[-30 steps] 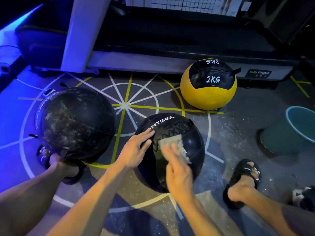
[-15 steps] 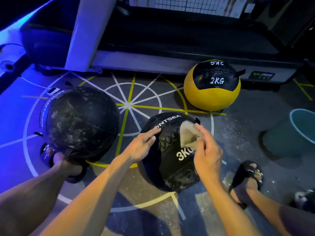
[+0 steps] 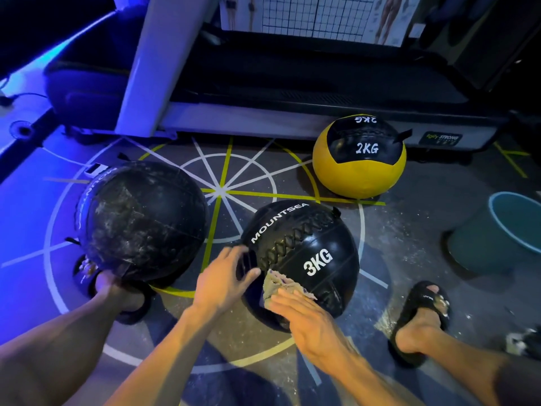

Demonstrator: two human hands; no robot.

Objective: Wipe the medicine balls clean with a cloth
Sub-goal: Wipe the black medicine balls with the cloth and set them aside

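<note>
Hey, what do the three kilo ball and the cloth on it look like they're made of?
3KG ball: looks like black synthetic leather or vinyl, semi-glossy; it catches highlights and has a cross-laced seam and printed white lettering. Cloth: looks like a soft woven or terry rag, matte, pale and crumpled with frayed-looking edges, pressed flat under the right hand.

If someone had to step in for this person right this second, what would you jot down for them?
Left hand: fingers resting on the 3KG ball, steadying it.
Right hand: flat, pressing the cloth against that ball's near side.
The 3KG ball looks mostly clean on top; its lower near side shows some scuffs.
The big black ball, on the left, is smeared with white marks, apparently unwiped.
The yellow 2KG ball sits farther back by the treadmill; its state is hard to tell.
A teal bucket stands to the right.
Left: finish this ball, then the others.
</note>
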